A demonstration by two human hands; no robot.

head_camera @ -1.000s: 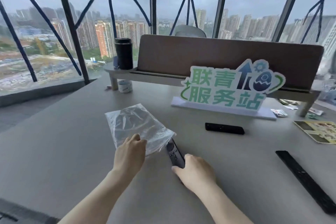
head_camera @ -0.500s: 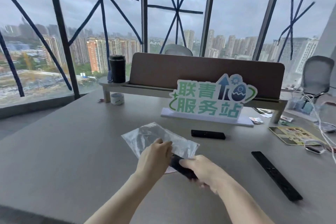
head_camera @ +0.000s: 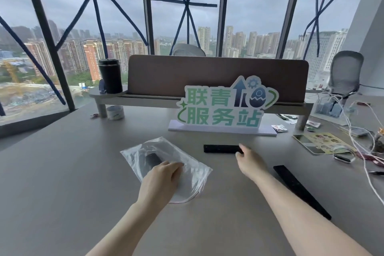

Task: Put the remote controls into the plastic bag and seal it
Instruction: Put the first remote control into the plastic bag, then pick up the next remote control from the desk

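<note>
A clear plastic bag (head_camera: 193,172) lies on the grey table (head_camera: 62,172) in front of me. A small dark remote (head_camera: 152,160) shows through the plastic inside it. My left hand (head_camera: 160,181) rests on the bag's near part and holds it down. A short black remote (head_camera: 221,149) lies flat behind the bag. My right hand (head_camera: 248,161) is at that remote's right end, thumb and fingers closed around its tip. A long black remote (head_camera: 301,191) lies slanted on the table to the right of my right forearm.
A green-lettered sign (head_camera: 224,110) stands behind the remotes, in front of a brown divider on a shelf (head_camera: 216,75). A black tumbler (head_camera: 110,76) and a tape roll (head_camera: 115,112) sit back left. A leaflet (head_camera: 320,143), cables (head_camera: 361,131) and a wristband (head_camera: 344,158) crowd the right side.
The small remote went from my right hand into the bag. My right hand then let go and reached forward right to the short black remote. My left hand stayed on the bag.
</note>
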